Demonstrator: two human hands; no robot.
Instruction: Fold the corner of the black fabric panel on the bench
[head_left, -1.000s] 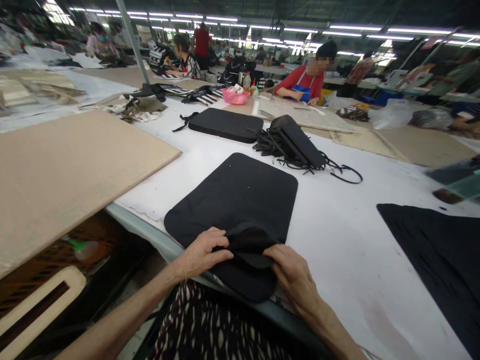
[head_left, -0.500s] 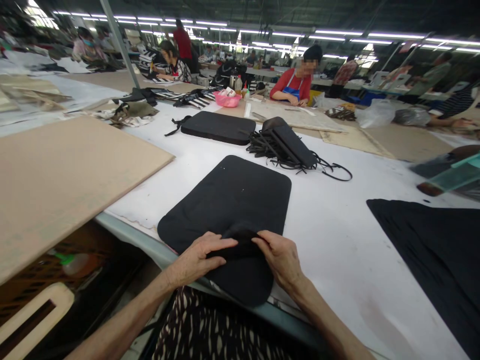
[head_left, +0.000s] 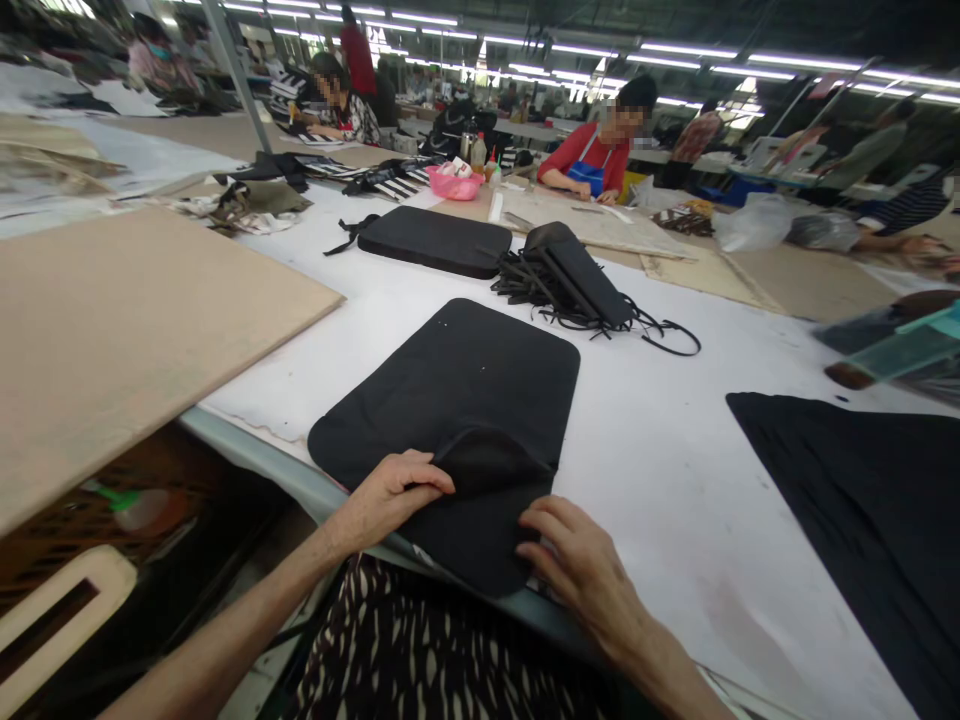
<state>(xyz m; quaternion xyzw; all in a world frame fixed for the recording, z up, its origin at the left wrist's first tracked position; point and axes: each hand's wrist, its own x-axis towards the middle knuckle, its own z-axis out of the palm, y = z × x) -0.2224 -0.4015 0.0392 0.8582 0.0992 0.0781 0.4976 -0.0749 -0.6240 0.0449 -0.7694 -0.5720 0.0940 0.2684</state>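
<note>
A black fabric panel (head_left: 495, 365) with rounded corners lies across the table's near edge. Toward its near end, a loose layer of cloth is lifted in a bulge, showing a dark fold beneath. At the left end of that fold, my left hand (head_left: 401, 490) pinches the cloth between thumb and fingers. My right hand (head_left: 574, 550) is by the panel's lower right edge, its curved fingers apart and the fingertips close to or touching the cloth; nothing is gripped in it.
Beyond lie a black padded piece (head_left: 435, 240) and a black block-shaped piece (head_left: 581, 275) on a heap of straps. Black cloth (head_left: 862, 480) is at right, a tan board (head_left: 150, 330) at left. A co-worker in red (head_left: 592, 160) sits across, near a pink basket (head_left: 455, 186).
My right hand has let go of the fold and moved down to the panel's right edge, its fingers spreading. My left hand keeps its pinch; the raised cloth now bulges wider.
</note>
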